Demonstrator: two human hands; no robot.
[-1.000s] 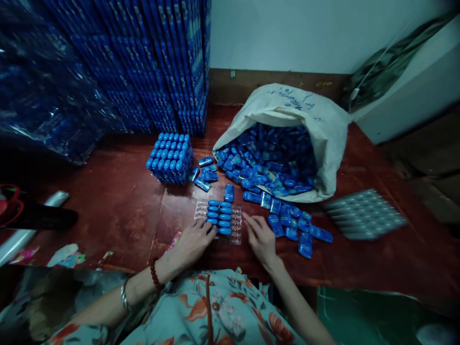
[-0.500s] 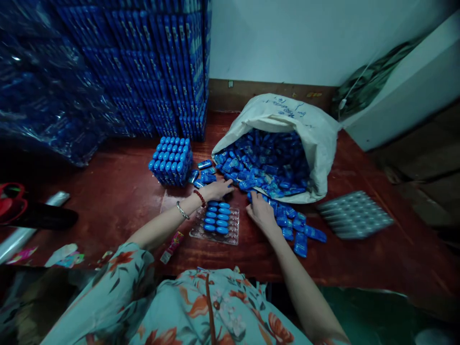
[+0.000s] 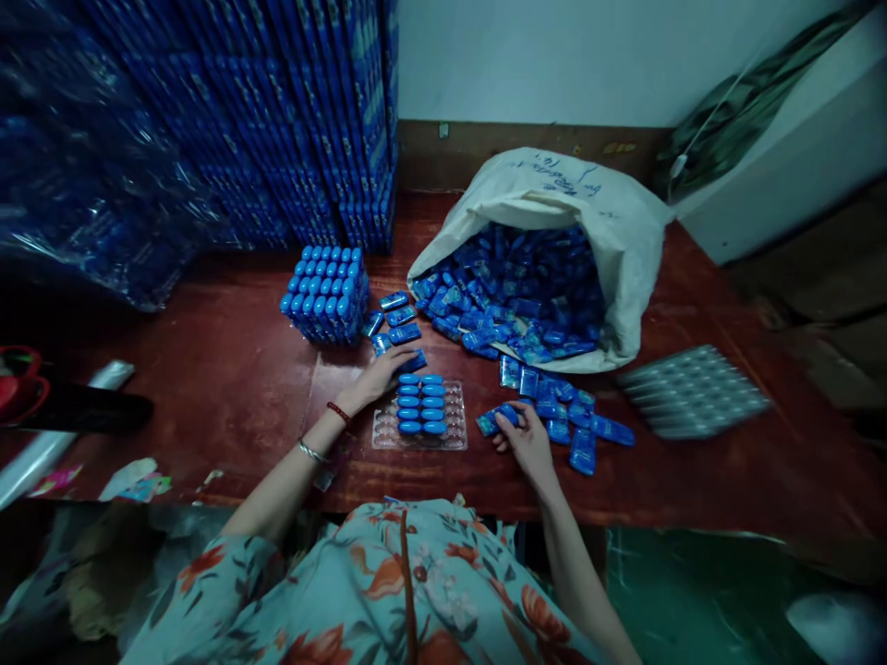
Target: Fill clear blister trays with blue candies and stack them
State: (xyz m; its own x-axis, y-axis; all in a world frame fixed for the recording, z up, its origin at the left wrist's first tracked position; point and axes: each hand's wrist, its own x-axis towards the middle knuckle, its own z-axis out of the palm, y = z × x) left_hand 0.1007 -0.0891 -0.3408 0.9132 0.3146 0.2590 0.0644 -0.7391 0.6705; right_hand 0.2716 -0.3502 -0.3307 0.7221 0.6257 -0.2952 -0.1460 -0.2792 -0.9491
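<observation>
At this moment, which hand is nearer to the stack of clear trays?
The right hand: it is left of the tray stack, with blue packets between. The left hand is farther left, by the back-left of the central tray.

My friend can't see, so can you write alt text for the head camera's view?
A person's left hand and right hand hold blue packets beside a clear plastic tray with two columns of rounded blue pieces. Behind, a white sack of packets lies on a reddish table.
</observation>
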